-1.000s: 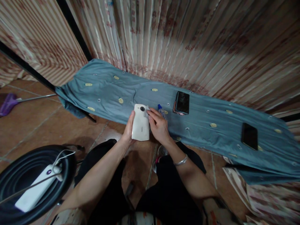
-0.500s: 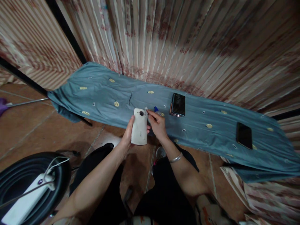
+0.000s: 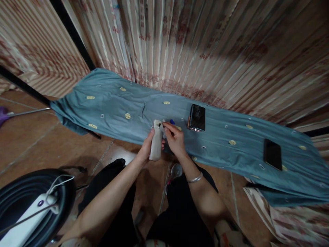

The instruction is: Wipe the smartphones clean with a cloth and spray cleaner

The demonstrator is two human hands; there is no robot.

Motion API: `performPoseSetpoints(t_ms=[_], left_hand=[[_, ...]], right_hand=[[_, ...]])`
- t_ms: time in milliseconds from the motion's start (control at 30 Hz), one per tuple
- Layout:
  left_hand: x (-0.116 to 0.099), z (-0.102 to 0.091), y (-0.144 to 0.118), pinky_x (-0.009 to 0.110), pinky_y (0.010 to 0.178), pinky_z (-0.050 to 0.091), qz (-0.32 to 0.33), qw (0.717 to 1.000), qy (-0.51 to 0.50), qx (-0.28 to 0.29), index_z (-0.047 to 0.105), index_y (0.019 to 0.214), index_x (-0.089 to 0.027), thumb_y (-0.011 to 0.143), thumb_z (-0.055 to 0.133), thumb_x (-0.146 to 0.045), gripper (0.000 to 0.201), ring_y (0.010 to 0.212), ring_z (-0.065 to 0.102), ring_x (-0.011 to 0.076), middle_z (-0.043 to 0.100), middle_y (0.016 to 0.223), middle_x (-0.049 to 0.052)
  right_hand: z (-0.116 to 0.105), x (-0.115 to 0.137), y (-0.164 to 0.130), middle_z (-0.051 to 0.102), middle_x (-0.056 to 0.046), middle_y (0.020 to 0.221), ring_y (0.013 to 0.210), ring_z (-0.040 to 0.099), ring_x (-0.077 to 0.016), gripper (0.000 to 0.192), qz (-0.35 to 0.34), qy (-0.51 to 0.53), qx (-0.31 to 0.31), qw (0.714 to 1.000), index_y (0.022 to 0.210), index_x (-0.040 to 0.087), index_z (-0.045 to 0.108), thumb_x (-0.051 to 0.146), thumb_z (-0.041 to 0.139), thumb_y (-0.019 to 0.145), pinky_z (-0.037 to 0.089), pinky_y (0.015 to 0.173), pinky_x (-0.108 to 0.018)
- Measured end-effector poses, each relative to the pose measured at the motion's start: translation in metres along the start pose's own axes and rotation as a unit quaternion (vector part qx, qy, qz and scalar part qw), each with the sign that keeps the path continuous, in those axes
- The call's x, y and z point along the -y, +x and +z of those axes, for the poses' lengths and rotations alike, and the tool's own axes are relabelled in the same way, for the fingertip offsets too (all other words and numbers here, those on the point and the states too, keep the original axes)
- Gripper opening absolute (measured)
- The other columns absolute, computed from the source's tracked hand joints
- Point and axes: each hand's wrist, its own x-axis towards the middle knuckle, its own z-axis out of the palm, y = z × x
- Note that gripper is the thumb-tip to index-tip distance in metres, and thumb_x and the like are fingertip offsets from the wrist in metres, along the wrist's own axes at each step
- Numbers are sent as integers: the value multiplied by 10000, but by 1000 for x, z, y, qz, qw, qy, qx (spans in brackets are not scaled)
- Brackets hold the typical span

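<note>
A white phone (image 3: 155, 146) is in my left hand (image 3: 145, 146), its fingers wrapped round the sides. The phone's back, with the camera near the top, shows at a slant. My right hand (image 3: 177, 140) is closed in a pinch beside the phone's upper right edge. Between its fingertips is a small thin whitish piece (image 3: 161, 127), touching or very near the camera; its exact kind is too small to tell. Just beyond the right fingers lies a small blue object (image 3: 172, 121), partly hidden by the hand.
A blue-green cloth (image 3: 110, 109) covers a long narrow surface. Stacked phones (image 3: 197, 117) lie on it to the right of my hands, and another dark phone (image 3: 272, 154) lies farther right. A black coil (image 3: 66, 202) with a white power strip (image 3: 28, 218) is at lower left.
The white phone has turned in my left hand, so its back now looks narrower. My right fingers have brought the whitish piece over towards the camera.
</note>
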Motion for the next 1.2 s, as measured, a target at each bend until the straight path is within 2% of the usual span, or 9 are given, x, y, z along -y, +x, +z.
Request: performPoseSetpoints(t_ms=[167, 267, 367, 467, 567, 767, 833, 1033, 1200], left_hand=[[10, -5, 10, 263, 505, 473, 27, 994, 100, -41, 723, 746, -141, 873, 607, -558, 451, 504, 611, 161, 703, 618, 71], [11, -7, 15, 267, 509, 448, 58, 988, 139, -38, 763, 868, -149, 821, 683, -536, 399, 508, 585, 158, 680, 593, 35], [12, -6, 22, 266, 618, 495, 124, 977, 173, -21, 748, 1110, -157, 754, 740, -559, 537, 647, 646, 174, 728, 723, 21], [13, -7, 30, 306, 880, 515, 176, 963, 203, -8, 684, 1261, -145, 735, 741, -588, 691, 970, 685, 234, 764, 1009, 66], [15, -10, 37, 356, 1015, 465, 193, 950, 247, -12, 632, 1343, -151, 757, 735, -552, 718, 1136, 642, 273, 737, 1158, 95], [9, -14, 40, 409, 1097, 398, 211, 908, 361, -33, 622, 1371, -197, 726, 783, -491, 728, 1225, 587, 299, 685, 1268, 106], [8, -17, 42, 412, 1136, 358, 208, 918, 337, -28, 643, 1344, -189, 743, 767, -489, 683, 1276, 561, 302, 680, 1296, 106], [6, -24, 44, 400, 1189, 308, 142, 979, 149, -7, 709, 1214, -150, 791, 734, -402, 493, 1355, 525, 290, 686, 1324, 109], [-4, -21, 30, 395, 1071, 464, 52, 997, 31, -36, 687, 1220, -131, 827, 687, -225, 404, 1121, 692, 260, 782, 1069, 106]], right_hand=[[-9, 5, 2, 719, -102, 1268, 1199, 664, -208, 312, -65, -41, 17, 997, 1152, 214, 748, 295, 527, 946, 507, 1068, -395], [-13, 9, 3, 710, -88, 1288, 1234, 643, -202, 317, -66, -41, 29, 997, 1189, 227, 728, 324, 537, 956, 480, 1105, -403], [-13, 15, 0, 658, -100, 1366, 1292, 599, -227, 405, -28, -24, 25, 999, 1258, 216, 689, 417, 616, 914, 454, 1133, -414], [-10, 20, -3, 652, -82, 1374, 1277, 606, -239, 504, 38, 28, 23, 999, 1287, 226, 670, 475, 683, 848, 477, 1107, -384], [-9, 20, -2, 738, -46, 1217, 1141, 677, -231, 466, 104, 97, 16, 990, 1216, 231, 712, 470, 699, 816, 537, 1016, -351], [-11, 10, 6, 769, 8, 891, 828, 691, -179, 328, 193, 182, -11, 964, 976, 222, 775, 431, 742, 726, 553, 792, -297], [-13, 7, 8, 731, 30, 774, 713, 647, -147, 305, 217, 201, -11, 955, 912, 220, 770, 444, 745, 706, 523, 692, -265], [-15, 2, 9, 570, 67, 572, 528, 491, -89, 245, 251, 237, -5, 939, 673, 208, 686, 442, 758, 664, 389, 508, -219], [-13, 1, 9, 573, 68, 567, 503, 484, -78, 250, 281, 276, -16, 919, 639, 209, 671, 435, 774, 617, 377, 479, -211]])
